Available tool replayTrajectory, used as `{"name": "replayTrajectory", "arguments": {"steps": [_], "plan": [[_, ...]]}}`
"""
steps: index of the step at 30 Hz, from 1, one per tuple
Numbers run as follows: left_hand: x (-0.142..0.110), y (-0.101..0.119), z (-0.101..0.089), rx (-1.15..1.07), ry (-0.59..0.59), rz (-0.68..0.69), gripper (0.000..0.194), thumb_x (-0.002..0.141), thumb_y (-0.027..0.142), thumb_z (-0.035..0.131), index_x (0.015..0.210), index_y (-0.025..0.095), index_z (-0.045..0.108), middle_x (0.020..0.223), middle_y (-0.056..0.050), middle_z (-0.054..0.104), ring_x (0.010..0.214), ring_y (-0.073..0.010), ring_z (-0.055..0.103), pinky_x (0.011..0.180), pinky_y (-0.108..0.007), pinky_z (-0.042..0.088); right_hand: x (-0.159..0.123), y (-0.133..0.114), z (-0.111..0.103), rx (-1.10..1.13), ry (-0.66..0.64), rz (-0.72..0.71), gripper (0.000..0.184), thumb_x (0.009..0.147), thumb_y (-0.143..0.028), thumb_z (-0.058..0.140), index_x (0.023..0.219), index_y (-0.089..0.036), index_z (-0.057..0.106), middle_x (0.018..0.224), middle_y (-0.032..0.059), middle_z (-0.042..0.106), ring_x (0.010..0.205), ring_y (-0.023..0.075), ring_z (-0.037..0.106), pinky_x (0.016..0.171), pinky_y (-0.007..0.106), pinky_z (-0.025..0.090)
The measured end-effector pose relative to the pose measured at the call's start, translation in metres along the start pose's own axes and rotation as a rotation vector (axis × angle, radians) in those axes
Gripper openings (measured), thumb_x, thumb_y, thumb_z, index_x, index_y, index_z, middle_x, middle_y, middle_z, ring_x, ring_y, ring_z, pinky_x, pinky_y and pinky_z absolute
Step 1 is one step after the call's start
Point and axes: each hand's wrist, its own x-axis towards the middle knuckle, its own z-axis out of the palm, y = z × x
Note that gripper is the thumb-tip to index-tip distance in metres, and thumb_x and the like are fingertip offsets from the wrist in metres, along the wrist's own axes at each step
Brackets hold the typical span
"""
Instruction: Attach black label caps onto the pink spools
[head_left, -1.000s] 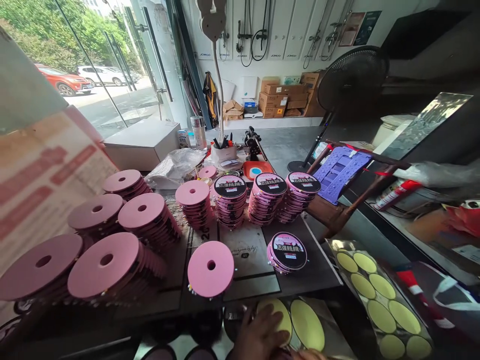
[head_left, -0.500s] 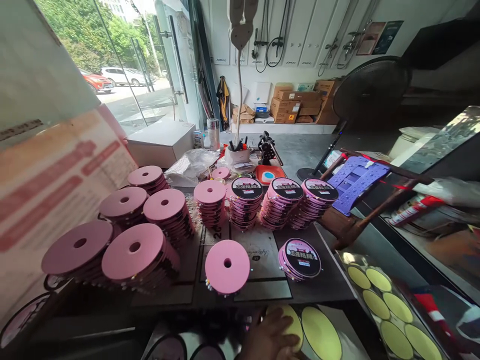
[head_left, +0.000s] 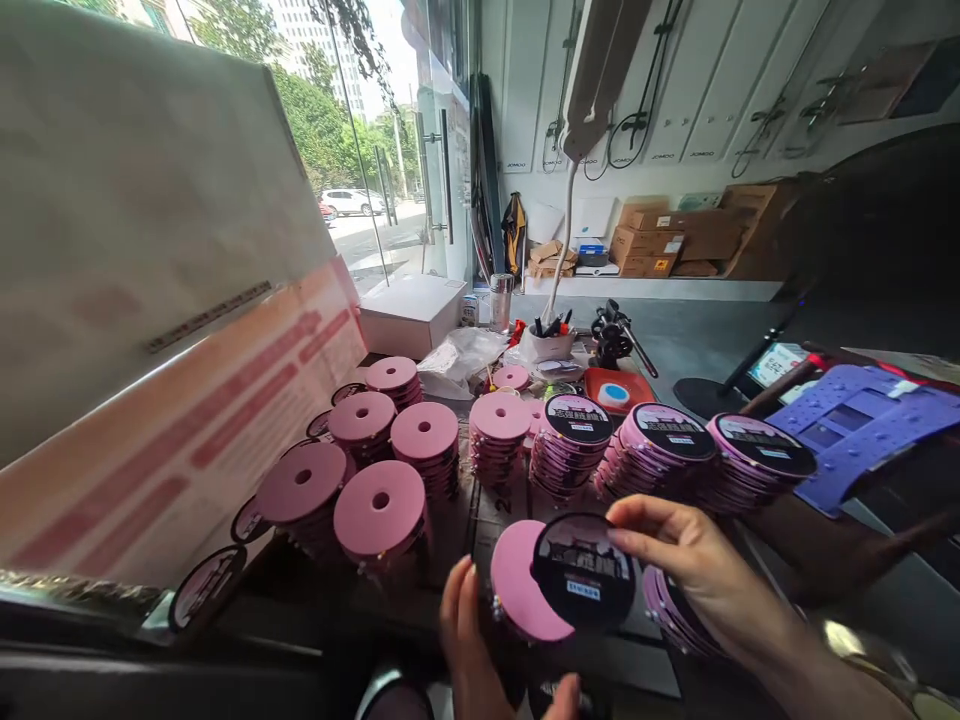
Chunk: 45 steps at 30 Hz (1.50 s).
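Observation:
My right hand [head_left: 686, 548] pinches a round black printed label [head_left: 586, 578] by its upper right edge between thumb and fingers. The label overlaps the right part of a pink disc-shaped spool [head_left: 517, 592], covering its centre hole; whether the two touch, I cannot tell. Lower left of that spool, my left hand [head_left: 480, 650] is open, with fingers up and thumb apart, holding nothing. Partly behind my right wrist sits a short stack of labelled spools [head_left: 667, 615]. Small bead-like pins stick out around the spool edges.
Stacks of plain pink spools [head_left: 380, 508] stand at left and stacks of labelled ones [head_left: 577, 418] at back right. Behind are a plastic bag [head_left: 463, 358], a pen holder [head_left: 551, 343] and an orange tray [head_left: 637, 388]. A purple stool [head_left: 862, 420] is at right.
The view has swung left, so the stacks appear farther right. A hand earlier lay low over yellow circles; now both hands are at the front spool, the right one holding a round label.

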Motion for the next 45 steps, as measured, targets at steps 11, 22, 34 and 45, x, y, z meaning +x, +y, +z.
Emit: {"name": "replayTrajectory", "arguments": {"steps": [11, 22, 34, 45], "plan": [[0.021, 0.01, 0.026, -0.29, 0.114, -0.135, 0.081, 0.061, 0.017, 0.049, 0.133, 0.032, 0.016, 0.12, -0.007, 0.049, 0.111, -0.0242, 0.052, 0.092, -0.046, 0.043, 0.008, 0.026, 0.022, 0.06, -0.163, 0.094, 0.017, 0.053, -0.027, 0.08, 0.063, -0.019, 0.069, 0.06, -0.004, 0.065, 0.06, 0.0099, 0.054, 0.06, 0.02, 0.041], [0.015, 0.002, 0.022, -0.312, 0.163, -0.008, 0.08, 0.063, 0.024, 0.061, 0.133, 0.024, 0.022, 0.121, -0.012, 0.053, 0.11, -0.0266, 0.054, 0.09, -0.043, 0.047, -0.002, 0.015, 0.027, -0.028, -0.124, 0.048, 0.015, 0.052, -0.029, 0.077, 0.059, -0.02, 0.069, 0.058, -0.0022, 0.065, 0.06, 0.0139, 0.055, 0.061, 0.023, 0.044], [0.008, -0.002, 0.026, -0.357, 0.166, -0.039, 0.078, 0.07, 0.028, 0.054, 0.137, 0.021, 0.016, 0.125, -0.013, 0.048, 0.115, -0.0244, 0.049, 0.093, -0.04, 0.044, -0.002, 0.02, 0.024, -0.034, -0.177, -0.023, 0.011, 0.057, -0.028, 0.076, 0.06, -0.02, 0.069, 0.059, -0.0029, 0.066, 0.059, 0.0116, 0.055, 0.06, 0.021, 0.042], [0.012, 0.0, 0.027, -0.329, 0.202, 0.03, 0.074, 0.075, 0.044, 0.054, 0.135, 0.021, 0.018, 0.122, -0.015, 0.05, 0.112, -0.0276, 0.053, 0.09, -0.044, 0.048, -0.004, 0.014, 0.029, -0.042, -0.128, 0.021, 0.015, 0.053, -0.03, 0.077, 0.059, -0.02, 0.068, 0.057, -0.0026, 0.063, 0.055, 0.0125, 0.054, 0.053, 0.021, 0.043]]}}
